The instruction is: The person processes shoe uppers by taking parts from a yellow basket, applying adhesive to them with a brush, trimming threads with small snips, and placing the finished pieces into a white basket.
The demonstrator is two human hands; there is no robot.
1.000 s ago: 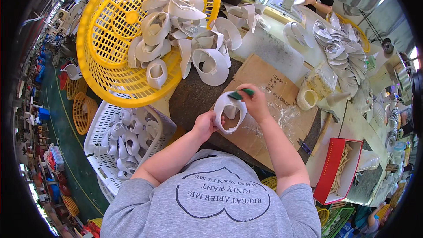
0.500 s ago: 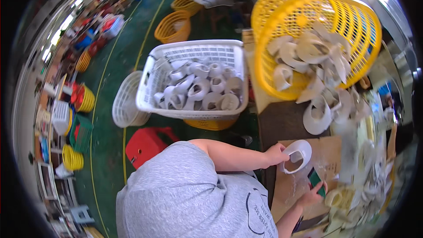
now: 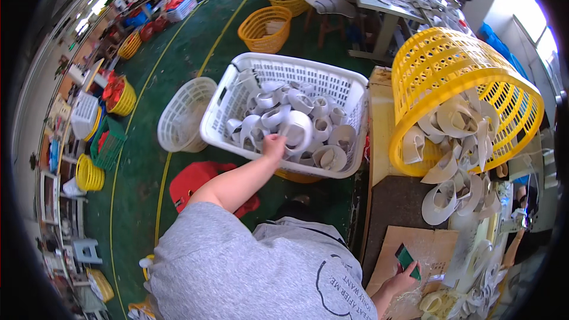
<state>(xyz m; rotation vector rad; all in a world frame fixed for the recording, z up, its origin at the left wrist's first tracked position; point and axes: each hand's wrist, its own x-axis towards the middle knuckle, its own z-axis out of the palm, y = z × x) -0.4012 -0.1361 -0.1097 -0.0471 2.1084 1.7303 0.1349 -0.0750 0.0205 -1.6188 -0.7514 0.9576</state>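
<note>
Left-hand grip (image 3: 274, 144): closed by thumb and fingers on the near edge of a white ring-shaped piece (image 3: 303, 120); the fingers were partly hidden.
White piece, place: held over the pile in a white slatted basket (image 3: 323, 172); whether the pile was touched could not be told.
White piece, direction: its long axis was turned roughly up and down the view, its broader part aimed away from the person and its opening set below that; finer detail was lost to blur.
Right-hand grip (image 3: 405, 278): closed around the lower end of a flat green block (image 3: 406, 256), above a cardboard sheet (image 3: 430, 242).
Green block, direction: its long axis was slanted from upper left to lower right, its free end pointed away from the hand.
Table (image 3: 382, 115): placed at the right, with the cardboard laid on it and a yellow basket (image 3: 438, 44) tipped sideways, its mouth filled with more white pieces (image 3: 434, 211).
Floor (image 3: 142, 186): painted green, marked with yellow lines.
</note>
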